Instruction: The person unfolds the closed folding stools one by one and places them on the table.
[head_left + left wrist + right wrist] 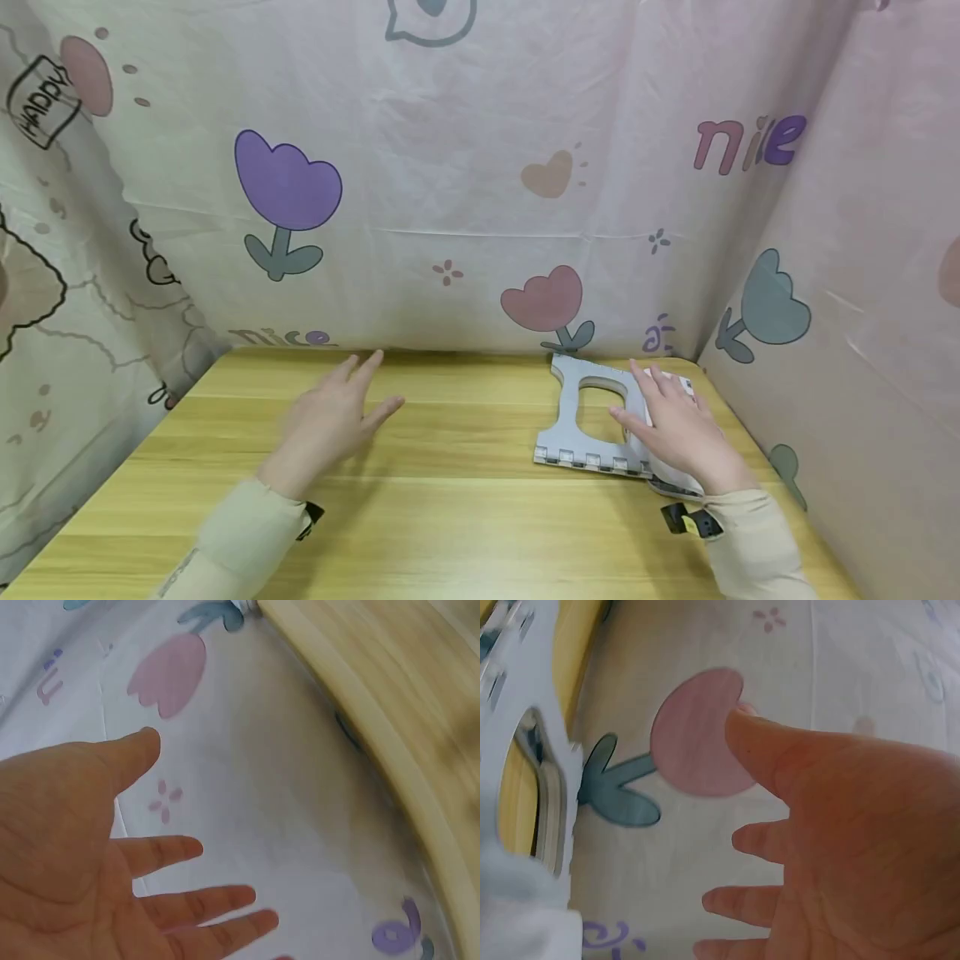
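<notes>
Right hand (675,429): fingers spread, gripping nothing, over a white panel (666,473); contact unclear. Left hand (322,425): also spread, holding nothing, above the tabletop (450,517). Light-grey plastic frame (567,417) with cutout sits just left of right hand. Printed curtain (450,125) beyond both. Progress, my read: no handling under way, frame looks folded; can't tell if that's start or finish.

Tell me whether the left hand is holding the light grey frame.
No, the left hand has its fingers outstretched and empty, while the light grey frame lies on the table near the right hand.
</notes>
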Demonstrator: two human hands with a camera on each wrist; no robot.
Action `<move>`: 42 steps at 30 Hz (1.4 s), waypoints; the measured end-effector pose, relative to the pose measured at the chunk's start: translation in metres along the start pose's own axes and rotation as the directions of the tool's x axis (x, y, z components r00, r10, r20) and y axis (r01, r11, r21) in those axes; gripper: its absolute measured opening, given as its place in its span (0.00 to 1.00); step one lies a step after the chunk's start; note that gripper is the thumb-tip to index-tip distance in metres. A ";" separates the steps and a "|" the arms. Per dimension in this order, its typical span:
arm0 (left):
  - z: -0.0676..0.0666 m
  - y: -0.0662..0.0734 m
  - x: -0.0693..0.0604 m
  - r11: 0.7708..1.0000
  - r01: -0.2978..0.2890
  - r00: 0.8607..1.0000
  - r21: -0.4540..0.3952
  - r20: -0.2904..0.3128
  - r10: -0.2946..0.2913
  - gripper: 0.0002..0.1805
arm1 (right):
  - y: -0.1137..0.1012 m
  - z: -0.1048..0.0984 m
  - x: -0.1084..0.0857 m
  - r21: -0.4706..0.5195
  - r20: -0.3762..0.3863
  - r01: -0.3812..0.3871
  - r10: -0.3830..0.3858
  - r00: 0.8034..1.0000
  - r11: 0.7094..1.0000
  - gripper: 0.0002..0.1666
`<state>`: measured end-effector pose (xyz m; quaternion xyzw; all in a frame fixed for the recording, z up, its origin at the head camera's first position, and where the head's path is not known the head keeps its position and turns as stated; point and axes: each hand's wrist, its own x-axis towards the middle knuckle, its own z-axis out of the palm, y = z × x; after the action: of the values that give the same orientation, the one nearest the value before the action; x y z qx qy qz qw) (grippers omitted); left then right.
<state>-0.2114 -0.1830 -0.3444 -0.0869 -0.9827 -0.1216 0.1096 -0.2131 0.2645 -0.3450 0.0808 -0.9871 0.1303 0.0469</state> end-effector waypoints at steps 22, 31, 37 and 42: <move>0.085 0.109 0.042 0.939 -0.307 0.939 -0.152 0.112 0.325 0.35 | 0.091 0.001 -0.004 -0.003 0.108 -0.193 0.193 0.975 0.981 0.53; 0.118 0.137 0.048 0.904 -0.421 0.899 -0.072 0.102 0.426 0.32 | 0.114 0.012 -0.006 -0.016 0.216 -0.282 0.278 0.936 0.959 0.55; 0.135 0.150 0.047 0.903 -0.425 0.890 -0.059 0.154 0.429 0.33 | 0.124 0.020 -0.006 -0.024 0.256 -0.306 0.301 0.918 0.952 0.58; 0.142 0.154 0.047 0.902 -0.423 0.885 -0.085 0.173 0.432 0.30 | 0.128 0.023 -0.005 -0.021 0.251 -0.306 0.302 0.920 0.952 0.57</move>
<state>-0.2535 0.0070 -0.4336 -0.3147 -0.9423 -0.1077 0.0388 -0.2314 0.3808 -0.4000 -0.0570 -0.9843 0.1341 -0.1000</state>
